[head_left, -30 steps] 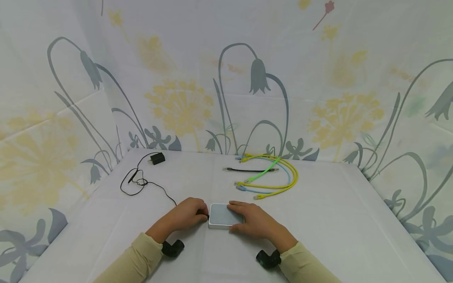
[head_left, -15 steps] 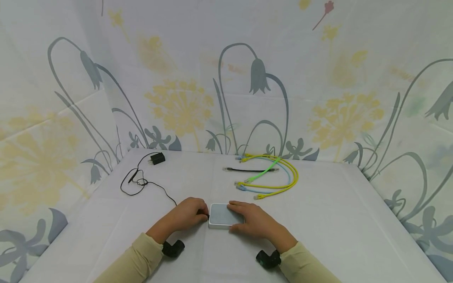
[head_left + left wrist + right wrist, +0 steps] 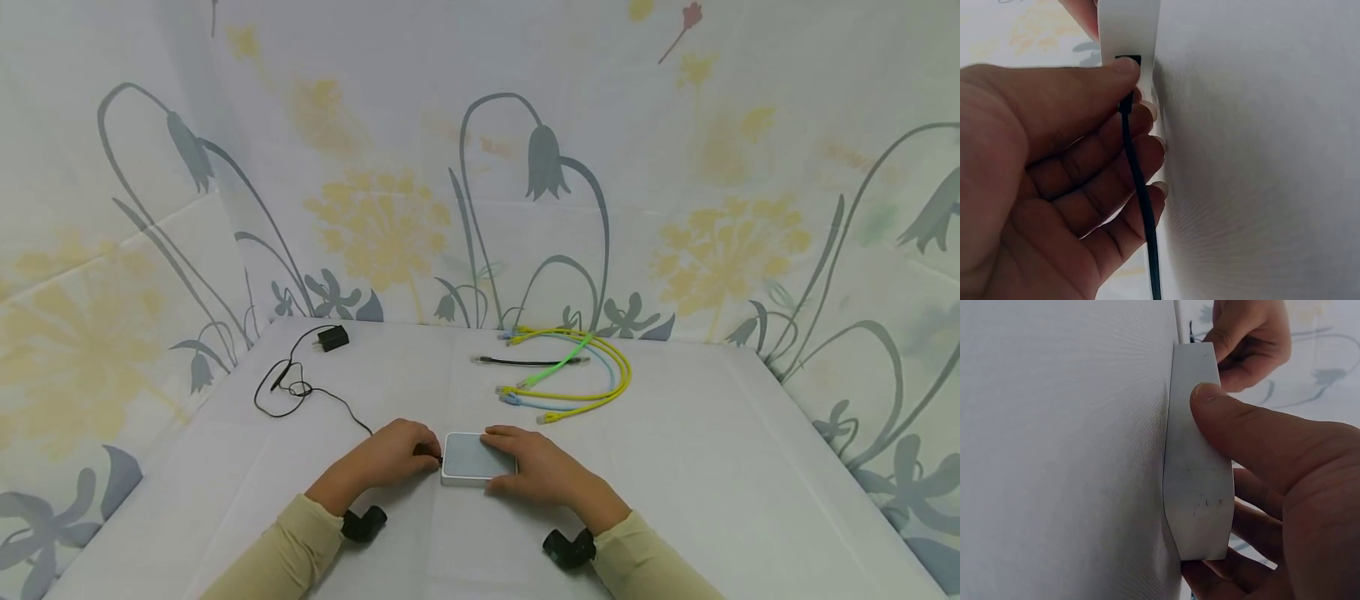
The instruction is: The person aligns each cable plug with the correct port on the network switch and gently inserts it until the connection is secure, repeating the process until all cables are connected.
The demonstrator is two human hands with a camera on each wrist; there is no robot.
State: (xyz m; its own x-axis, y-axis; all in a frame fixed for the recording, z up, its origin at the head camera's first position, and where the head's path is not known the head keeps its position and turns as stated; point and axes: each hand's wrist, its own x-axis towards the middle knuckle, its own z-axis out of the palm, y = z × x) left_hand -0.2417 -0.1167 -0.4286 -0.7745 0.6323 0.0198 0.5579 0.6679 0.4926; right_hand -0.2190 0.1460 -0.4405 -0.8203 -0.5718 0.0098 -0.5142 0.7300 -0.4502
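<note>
One large flower-printed cloth (image 3: 382,279) stands behind the white-covered bench (image 3: 712,475). Far and slightly right, several yellow and light blue Ethernet cables (image 3: 627,371) lie in an arc, with a short green cable (image 3: 546,372) crossing a black patch cable (image 3: 517,362); their plugs lie loose and well apart from the box, so none of these appears connected. A thin black power cord (image 3: 347,404) lies in loose loops at the left and runs near to the left hand (image 3: 393,454).

The right hand's (image 3: 551,471) grip is closed about the right end of the flat white box (image 3: 467,457), thumb along the near side, fingers over the top; the box rests at the near middle of the bench. Far left, the black power adapter (image 3: 332,337) sits with its prongs in no socket. Smallest is the cord's black plug (image 3: 1125,105), pinched in the left hand's grip against the left side of the box. Judging by that contact, the plug is at or partly in a port; the thumb hides whether it is fully seated, so that join cannot be called finished.
</note>
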